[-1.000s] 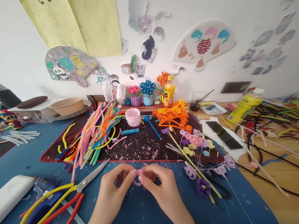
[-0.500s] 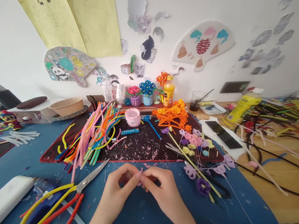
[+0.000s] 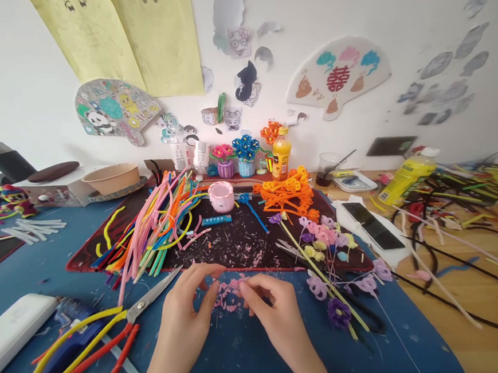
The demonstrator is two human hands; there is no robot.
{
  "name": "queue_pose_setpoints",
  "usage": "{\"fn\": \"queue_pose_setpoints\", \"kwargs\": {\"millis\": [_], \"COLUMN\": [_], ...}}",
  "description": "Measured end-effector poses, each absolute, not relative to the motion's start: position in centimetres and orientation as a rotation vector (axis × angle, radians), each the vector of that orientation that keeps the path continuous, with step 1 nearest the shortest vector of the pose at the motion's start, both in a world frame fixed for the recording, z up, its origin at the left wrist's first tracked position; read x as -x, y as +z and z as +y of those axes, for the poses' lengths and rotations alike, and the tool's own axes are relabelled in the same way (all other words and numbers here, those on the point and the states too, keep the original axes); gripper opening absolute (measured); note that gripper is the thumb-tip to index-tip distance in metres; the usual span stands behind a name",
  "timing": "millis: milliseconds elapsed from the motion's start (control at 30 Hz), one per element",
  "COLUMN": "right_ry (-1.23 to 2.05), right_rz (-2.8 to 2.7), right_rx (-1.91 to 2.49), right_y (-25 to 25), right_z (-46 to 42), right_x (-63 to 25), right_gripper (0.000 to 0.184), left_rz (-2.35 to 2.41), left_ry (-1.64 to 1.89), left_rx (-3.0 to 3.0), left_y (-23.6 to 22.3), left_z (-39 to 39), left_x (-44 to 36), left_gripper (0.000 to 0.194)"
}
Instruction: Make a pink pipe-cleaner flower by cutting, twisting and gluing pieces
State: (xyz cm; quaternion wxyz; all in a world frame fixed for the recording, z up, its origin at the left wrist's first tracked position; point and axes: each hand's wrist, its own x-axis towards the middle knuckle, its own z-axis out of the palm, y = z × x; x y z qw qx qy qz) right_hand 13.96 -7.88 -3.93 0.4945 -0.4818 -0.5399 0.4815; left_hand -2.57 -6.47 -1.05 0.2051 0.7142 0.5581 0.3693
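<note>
Left hand (image 3: 188, 305), fingers parted, is hovering beside pink fluff (image 3: 228, 297); right hand (image 3: 277, 308) is curling at its other side, any grip being indiscernible. The fluff is lying on the blue table (image 3: 235, 355).

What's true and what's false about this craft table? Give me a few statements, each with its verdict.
1. The scissors lie left of both hands. True.
2. The left hand and right hand are touching. False: a gap separates them.
3. The blue flowers stand in a yellow bowl. False: their pot is light blue.
4. The juice bottle stands upright. True.
5. The phone leans against the wall. False: it lies flat.
</note>
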Motion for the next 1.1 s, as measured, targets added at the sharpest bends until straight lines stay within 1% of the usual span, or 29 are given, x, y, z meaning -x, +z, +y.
{"fn": "queue_pose_setpoints", "kwargs": {"millis": [200, 433, 533, 633, 700, 900, 1100], "right_ry": [1.134, 1.206, 1.252, 1.334, 1.338, 1.337, 1.333], "right_rz": [-1.338, -1.178, -1.115, -1.128, -1.120, -1.046, -1.168], "right_rx": [1.137, 1.167, 1.118, 1.040, 1.045, 1.107, 1.083], "right_y": [-4.0, -4.2, -4.3, -4.3, -4.2, -3.9, -4.0], "right_z": [-7.8, -7.7, -7.6, -7.6, -7.6, -7.7, -7.7], "right_x": [-13.9, -14.3, -14.2, -14.0, -13.9, -14.0, -14.0], "right_gripper": [0.035, 0.038, 0.039, 0.036, 0.035, 0.038, 0.031], "left_rz": [1.579, 1.557, 1.569, 1.536, 1.506, 1.570, 1.471], "left_ry": [0.910, 1.023, 1.023, 1.021, 1.000, 0.972, 0.861], "left_rx": [-2.139, -2.003, -1.967, -1.969, -1.976, -1.906, -1.880], "left_y": [-1.2, -1.4, -1.5, -1.7, -1.7, -1.1, -1.1], "left_z": [-6.9, -7.1, -7.1, -7.1, -7.2, -7.2, -7.4], "left_x": [1.5, 1.2, 1.3, 1.1, 1.0, 1.3, 1.2], "left_gripper": [0.020, 0.024, 0.026, 0.028, 0.030, 0.037, 0.039]}}
